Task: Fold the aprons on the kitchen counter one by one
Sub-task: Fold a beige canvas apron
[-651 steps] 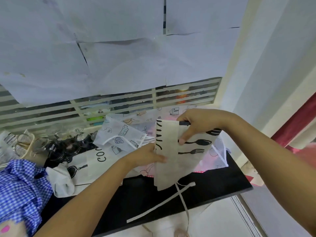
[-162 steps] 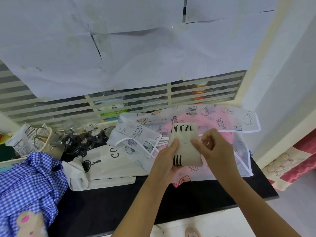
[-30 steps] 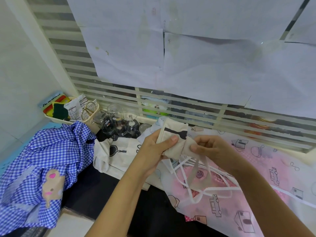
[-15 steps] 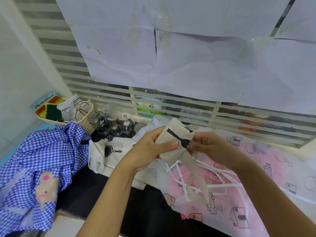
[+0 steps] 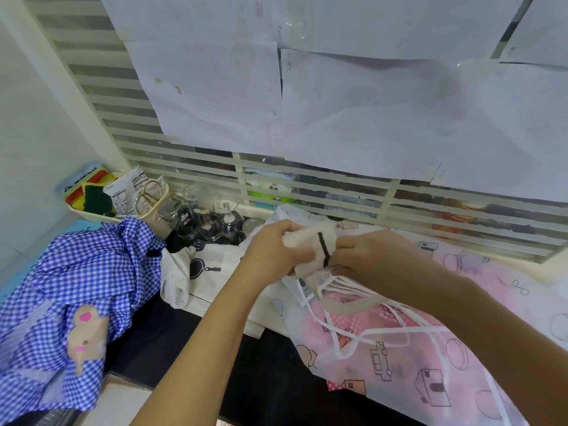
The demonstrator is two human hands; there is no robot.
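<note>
at 9 o'clock, a blue checked apron (image 5: 76, 287) lies heaped on the black counter (image 5: 270, 379). at centre my left hand (image 5: 270, 250) grips the folded cream apron (image 5: 310, 241), lifted off the counter; at its 3 o'clock my right hand (image 5: 368, 256) pinches its edge. at 4 o'clock lies a pink printed apron (image 5: 415, 348).

Heaped apron (image 5: 76, 287) lies left on the counter (image 5: 270, 379), spread apron (image 5: 430, 348) right (glasses (image 5: 227, 219) behind, between them).

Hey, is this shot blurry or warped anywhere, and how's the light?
Head view: wide-angle bows the window slats; light is soft and even, no harsh shadows; the folded cream apron, left hand and right hand look slightly smeared; the blue checked apron looks sharper.
</note>
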